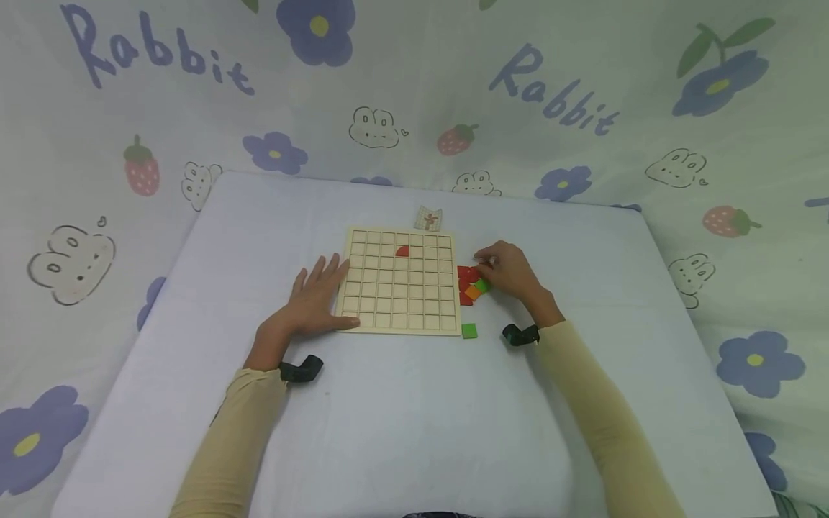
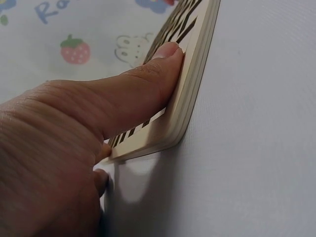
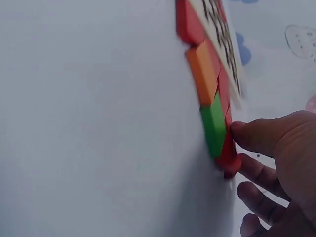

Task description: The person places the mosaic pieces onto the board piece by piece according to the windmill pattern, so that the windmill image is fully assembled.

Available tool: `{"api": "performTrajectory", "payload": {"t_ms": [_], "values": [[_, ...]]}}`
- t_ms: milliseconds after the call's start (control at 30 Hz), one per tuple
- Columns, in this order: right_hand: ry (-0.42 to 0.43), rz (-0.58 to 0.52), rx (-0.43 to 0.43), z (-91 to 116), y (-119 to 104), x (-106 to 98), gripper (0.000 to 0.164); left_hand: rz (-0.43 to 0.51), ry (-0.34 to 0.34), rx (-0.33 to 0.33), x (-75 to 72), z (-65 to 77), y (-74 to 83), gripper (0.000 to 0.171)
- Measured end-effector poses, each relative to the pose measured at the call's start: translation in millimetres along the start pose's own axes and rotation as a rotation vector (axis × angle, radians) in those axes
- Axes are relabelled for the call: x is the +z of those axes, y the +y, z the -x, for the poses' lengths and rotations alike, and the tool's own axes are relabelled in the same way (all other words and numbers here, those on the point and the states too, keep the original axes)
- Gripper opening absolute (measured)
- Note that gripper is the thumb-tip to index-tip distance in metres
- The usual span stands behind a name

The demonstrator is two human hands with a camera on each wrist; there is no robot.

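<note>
A square wooden grid board (image 1: 401, 332) lies on the white table with one red quarter-circle piece (image 1: 403, 251) in an upper cell. My left hand (image 1: 312, 298) is spread at its left side, with the thumb (image 2: 143, 84) straight on the near corner and the other fingers along the edge. Beside the board's right edge, my right hand (image 1: 510, 270) pinches a red piece (image 3: 228, 157) between thumb and index finger. Several red pieces (image 1: 465, 296) lie clustered there, with an orange piece (image 1: 473, 293) and a green piece (image 1: 481, 285) by them.
A separate green square (image 1: 469, 331) lies by the board's lower right corner. A small patterned card (image 1: 429, 218) sits just past the far edge. Printed cloth (image 1: 414, 79) hangs behind the table. Each wrist wears a black camera strap (image 1: 521, 334).
</note>
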State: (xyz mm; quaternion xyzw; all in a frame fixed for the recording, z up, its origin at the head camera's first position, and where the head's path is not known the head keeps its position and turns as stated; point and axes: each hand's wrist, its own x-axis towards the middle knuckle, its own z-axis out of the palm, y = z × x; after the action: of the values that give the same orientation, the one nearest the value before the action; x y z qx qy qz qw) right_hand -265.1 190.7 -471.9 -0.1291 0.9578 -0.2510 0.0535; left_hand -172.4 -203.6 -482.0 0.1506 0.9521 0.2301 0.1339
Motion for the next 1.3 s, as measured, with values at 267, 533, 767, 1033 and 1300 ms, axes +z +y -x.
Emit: {"api": "performTrajectory", "payload": {"t_ms": [267, 533, 767, 1033, 1300], "values": [[-0.077, 0.046, 0.064, 12, 11, -15, 0.024, -0.004, 0.001, 0.004, 1.0, -0.5, -1.2, 0.121], [-0.126, -0.041, 0.147, 9, 5, -27, 0.023, 0.005, 0.014, 0.0, 1.9, 0.4, -3.5, 0.121], [-0.055, -0.271, 0.178, 8, 5, -22, 0.018, 0.0, 0.015, 0.011, 2.0, 0.6, -2.5, 0.121], [0.011, -0.502, 0.167, 4, -4, -10, 0.016, -0.006, 0.009, 0.01, 1.7, 0.1, -5.4, 0.121], [-0.14, -0.209, 0.141, 9, -15, -12, 0.035, -0.01, 0.004, 0.019, 2.8, 0.1, -5.8, 0.12]]}}
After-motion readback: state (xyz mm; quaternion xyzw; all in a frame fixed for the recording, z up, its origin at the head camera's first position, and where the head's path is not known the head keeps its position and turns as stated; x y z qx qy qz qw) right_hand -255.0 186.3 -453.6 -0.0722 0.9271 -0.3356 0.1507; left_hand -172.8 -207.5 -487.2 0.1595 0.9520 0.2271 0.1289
